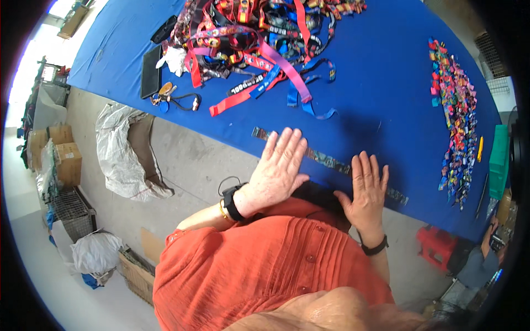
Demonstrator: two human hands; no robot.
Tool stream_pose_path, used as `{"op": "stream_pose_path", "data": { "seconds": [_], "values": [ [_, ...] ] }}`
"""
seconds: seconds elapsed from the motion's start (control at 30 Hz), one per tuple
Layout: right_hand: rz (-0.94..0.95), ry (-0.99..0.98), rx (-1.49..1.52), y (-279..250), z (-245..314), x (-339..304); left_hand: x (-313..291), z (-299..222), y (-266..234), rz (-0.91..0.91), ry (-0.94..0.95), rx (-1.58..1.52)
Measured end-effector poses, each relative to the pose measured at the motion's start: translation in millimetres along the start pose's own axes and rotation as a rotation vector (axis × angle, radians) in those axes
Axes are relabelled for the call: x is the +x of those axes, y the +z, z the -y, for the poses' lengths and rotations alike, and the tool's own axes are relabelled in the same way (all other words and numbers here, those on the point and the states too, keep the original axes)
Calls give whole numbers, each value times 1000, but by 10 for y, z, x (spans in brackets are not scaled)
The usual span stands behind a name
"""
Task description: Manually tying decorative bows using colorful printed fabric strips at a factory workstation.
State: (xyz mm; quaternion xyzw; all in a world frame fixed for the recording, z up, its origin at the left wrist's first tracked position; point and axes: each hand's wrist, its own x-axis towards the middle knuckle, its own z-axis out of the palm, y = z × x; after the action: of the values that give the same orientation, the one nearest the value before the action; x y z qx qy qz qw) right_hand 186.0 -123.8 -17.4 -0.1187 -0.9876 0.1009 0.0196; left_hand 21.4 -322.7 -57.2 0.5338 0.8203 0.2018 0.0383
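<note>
A dark patterned ribbon strap [329, 161] lies stretched along the near edge of the blue-covered table [381, 110]. Over its left part rests my left hand [279, 168], flat, with the fingers extended. My right hand [364, 190] lies over the strap farther right, fingers straight and thumb out to the side. Both palms face down and hide parts of the strap; whether they press on it or hover just above, I cannot tell. Beyond my hands sits a tangled heap of colourful printed lanyard straps [237, 41], some ends trailing toward me.
Left of the heap lie a black phone-like slab [150, 71] and a small bunch of cords and trinkets [171, 99]. A long row of bundled straps [455, 121] runs along the right side, near a yellow cutter [480, 149] and a green box [498, 160]. Another person [480, 265] is at lower right.
</note>
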Motion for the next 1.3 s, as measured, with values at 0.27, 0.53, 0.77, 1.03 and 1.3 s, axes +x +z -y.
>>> {"op": "stream_pose_path", "data": {
  "seconds": [0.27, 0.53, 0.77, 1.03, 1.3],
  "values": [
    [-43, 163, -87, -11, -324, -285, -110, 233, -113, -40, -120, 95],
    [-112, 334, -124, -45, -645, -570, -121, 238, -144, -70, -139, 144],
    [-156, 367, -110, -53, -879, -795, -152, 218, -166, -83, -109, 160],
    [-176, 429, 146, -348, -1045, -1186, -245, 148, -125, -163, -115, 200],
    [-568, 490, 165, -117, -866, -974, -129, 228, -155, -399, -256, 163]
  ]
}}
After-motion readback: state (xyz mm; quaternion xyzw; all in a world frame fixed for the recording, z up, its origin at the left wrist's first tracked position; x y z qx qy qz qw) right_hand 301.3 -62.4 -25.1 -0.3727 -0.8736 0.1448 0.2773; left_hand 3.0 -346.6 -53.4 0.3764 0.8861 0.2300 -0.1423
